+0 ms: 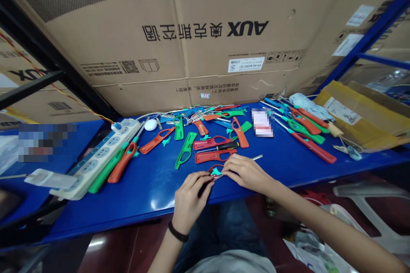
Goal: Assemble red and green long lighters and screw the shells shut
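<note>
Near the front edge of the blue table, my left hand (191, 194) pinches the near end of a red utility lighter casing (211, 173) between thumb and fingers. A teal trigger (217, 172) sits in that casing. My right hand (246, 172) closes on the casing's other end, its fingertips beside the trigger. A thin metal tube (258, 158) sticks out past my right hand. The fingers cover much of the casing. Just behind lie two red casing halves (209, 156) with a yellow-and-black screwdriver (228, 146) between them. A green casing half (185, 150) rests to their left.
Several lighter parts (198, 116) pile up along the cardboard box (205, 51). A white power strip (107, 153) lies left, with green and orange lighters (123, 162) beside it. Finished-looking lighters (312, 140) and a yellow bag (358, 115) occupy the right.
</note>
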`<state>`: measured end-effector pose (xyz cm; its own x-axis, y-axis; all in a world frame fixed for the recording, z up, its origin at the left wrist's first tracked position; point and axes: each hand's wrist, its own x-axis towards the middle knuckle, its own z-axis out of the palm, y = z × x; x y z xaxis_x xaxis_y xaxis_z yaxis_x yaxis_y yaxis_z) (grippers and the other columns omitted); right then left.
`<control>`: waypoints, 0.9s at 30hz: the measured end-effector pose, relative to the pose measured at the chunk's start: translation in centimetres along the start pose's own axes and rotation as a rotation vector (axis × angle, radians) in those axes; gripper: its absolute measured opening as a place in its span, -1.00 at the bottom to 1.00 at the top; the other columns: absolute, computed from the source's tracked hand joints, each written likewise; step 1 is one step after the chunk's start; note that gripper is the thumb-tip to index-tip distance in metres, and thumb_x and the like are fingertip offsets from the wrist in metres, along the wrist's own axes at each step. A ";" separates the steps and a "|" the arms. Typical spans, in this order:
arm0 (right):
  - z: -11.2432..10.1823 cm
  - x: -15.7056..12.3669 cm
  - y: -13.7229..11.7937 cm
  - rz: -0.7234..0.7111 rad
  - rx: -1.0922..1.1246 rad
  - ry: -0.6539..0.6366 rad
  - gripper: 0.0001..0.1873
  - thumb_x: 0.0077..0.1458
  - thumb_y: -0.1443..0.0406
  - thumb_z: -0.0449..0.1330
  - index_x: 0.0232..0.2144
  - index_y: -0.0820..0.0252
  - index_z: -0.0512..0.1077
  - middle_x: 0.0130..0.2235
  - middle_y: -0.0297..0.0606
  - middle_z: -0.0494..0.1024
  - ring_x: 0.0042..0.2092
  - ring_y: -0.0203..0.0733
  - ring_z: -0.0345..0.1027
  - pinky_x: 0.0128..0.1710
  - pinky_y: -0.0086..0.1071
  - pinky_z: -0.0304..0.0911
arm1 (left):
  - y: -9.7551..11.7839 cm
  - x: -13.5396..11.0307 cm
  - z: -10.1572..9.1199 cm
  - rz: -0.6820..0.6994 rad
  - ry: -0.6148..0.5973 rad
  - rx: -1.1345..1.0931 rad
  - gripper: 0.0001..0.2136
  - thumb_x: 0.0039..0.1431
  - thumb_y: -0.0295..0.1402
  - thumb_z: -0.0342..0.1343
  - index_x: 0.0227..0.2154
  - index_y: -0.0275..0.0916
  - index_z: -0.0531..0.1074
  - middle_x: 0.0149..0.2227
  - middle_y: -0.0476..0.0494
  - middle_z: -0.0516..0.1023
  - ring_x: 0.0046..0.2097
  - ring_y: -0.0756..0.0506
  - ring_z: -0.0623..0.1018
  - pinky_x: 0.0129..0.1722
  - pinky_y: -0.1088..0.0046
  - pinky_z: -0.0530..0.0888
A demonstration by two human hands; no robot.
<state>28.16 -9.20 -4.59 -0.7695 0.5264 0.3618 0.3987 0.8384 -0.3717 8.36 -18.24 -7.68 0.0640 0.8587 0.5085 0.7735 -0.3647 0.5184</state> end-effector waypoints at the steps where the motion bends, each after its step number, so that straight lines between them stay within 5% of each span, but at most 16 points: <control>1: 0.0 0.0 0.0 0.011 0.003 -0.009 -0.81 0.23 0.30 0.08 -0.35 0.21 0.47 -0.33 -0.24 0.54 -0.26 -0.19 0.39 -0.23 -0.34 0.32 | 0.0 0.0 0.0 -0.004 -0.003 -0.004 -0.89 0.18 -0.37 0.12 -0.25 -0.14 0.51 -0.21 -0.05 0.57 -0.17 -0.06 0.55 -0.16 0.42 0.49; 27: -1.4 1.0 -0.1 0.040 -0.051 -0.173 -0.85 0.21 0.34 0.10 -0.35 0.21 0.47 -0.30 -0.24 0.54 -0.23 -0.18 0.40 -0.20 -0.35 0.28 | 0.1 0.1 -0.2 -0.024 -0.012 -0.026 -0.89 0.18 -0.36 0.12 -0.26 -0.12 0.51 -0.20 -0.05 0.58 -0.16 -0.07 0.55 -0.16 0.41 0.51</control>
<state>28.06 -8.52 -2.99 -0.8251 0.5309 0.1935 0.4520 0.8256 -0.3378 8.36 -18.30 -7.44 0.0529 0.8715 0.4875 0.7583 -0.3527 0.5482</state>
